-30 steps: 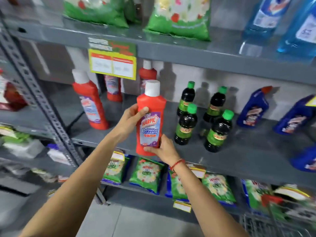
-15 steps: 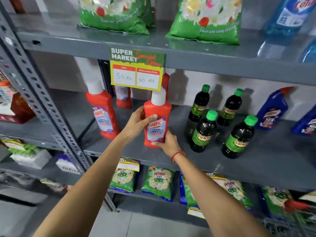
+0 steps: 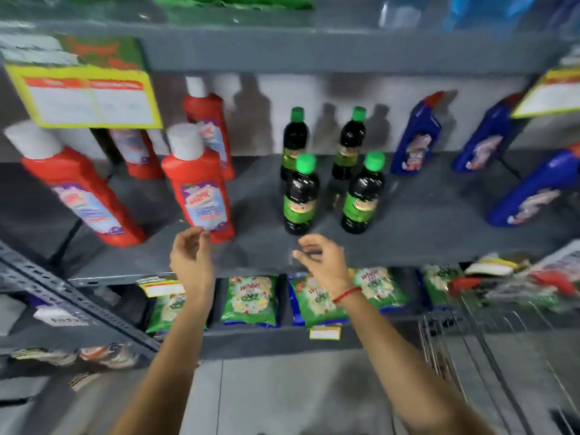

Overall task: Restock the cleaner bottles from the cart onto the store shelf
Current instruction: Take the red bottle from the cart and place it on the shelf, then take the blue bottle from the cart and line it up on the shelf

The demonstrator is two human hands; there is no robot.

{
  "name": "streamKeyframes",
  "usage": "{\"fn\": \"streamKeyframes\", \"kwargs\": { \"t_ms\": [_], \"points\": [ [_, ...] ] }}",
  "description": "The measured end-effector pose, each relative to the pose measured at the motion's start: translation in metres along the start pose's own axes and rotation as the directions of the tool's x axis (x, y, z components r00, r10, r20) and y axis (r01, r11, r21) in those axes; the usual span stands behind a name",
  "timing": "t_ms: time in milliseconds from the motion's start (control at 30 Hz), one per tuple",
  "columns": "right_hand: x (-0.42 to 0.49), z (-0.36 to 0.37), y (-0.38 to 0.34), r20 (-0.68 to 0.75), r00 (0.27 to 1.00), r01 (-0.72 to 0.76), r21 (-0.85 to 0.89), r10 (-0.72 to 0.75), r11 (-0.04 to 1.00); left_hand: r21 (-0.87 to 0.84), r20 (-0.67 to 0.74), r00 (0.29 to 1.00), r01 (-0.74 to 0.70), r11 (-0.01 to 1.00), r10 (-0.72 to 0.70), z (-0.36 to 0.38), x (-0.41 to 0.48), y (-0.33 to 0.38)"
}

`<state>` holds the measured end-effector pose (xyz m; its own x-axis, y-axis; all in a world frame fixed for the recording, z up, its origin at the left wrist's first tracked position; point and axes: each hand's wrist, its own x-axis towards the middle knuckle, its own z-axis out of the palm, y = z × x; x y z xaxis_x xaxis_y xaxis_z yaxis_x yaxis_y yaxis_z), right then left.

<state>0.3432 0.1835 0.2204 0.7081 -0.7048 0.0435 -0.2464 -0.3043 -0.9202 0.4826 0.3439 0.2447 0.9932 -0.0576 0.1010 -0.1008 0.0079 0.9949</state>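
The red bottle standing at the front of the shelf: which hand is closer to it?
Left. The left hand is open right at the base of the red bottle, fingertips at its label. The right hand is open farther right, below the dark green-capped bottles.

A grey store shelf with standing bottles and open gaps between them. Bare shelf runs along the front edge, just beyond both empty hands, left hand and right hand. A red cleaner bottle stands just past the left hand's fingertips, with another red bottle to its left and a clear gap between them. Four dark green-capped bottles cluster ahead of the right hand. Wide bare shelf separates them from the blue bottles on the right. A yellow price sign hangs low from the shelf above, over the red bottles. A wire cart stands at lower right.
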Motion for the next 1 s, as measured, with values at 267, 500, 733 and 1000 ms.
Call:
{"fn": "streamKeyframes", "kwargs": {
  "t_ms": [267, 500, 733, 1000],
  "points": [
    [-0.103, -0.198, 0.127, -0.504, 0.825, -0.263, 0.059, 0.256, 0.963, 0.161, 0.791, 0.610, -0.142, 0.977, -0.042, 0.155, -0.176, -0.019],
    [-0.227, -0.294, 0.260, -0.667, 0.401, -0.658, 0.268, 0.628, 0.704, 0.092, 0.996, 0.011, -0.330, 0.939, -0.093, 0.269, -0.318, -0.032],
    [-0.329, -0.272, 0.337, -0.299, 0.046, -0.778, 0.588, 0.953, 0.221, 0.128, 0.799, -0.436, -0.549, 0.826, -0.414, 0.340, -0.432, -0.092],
    [-0.347, -0.235, 0.383, -0.176, -0.163, -0.649, 0.760, 0.971, 0.028, -0.033, 0.342, -0.481, -0.865, 0.501, -0.807, 0.341, -0.502, -0.175]
  ]
}}
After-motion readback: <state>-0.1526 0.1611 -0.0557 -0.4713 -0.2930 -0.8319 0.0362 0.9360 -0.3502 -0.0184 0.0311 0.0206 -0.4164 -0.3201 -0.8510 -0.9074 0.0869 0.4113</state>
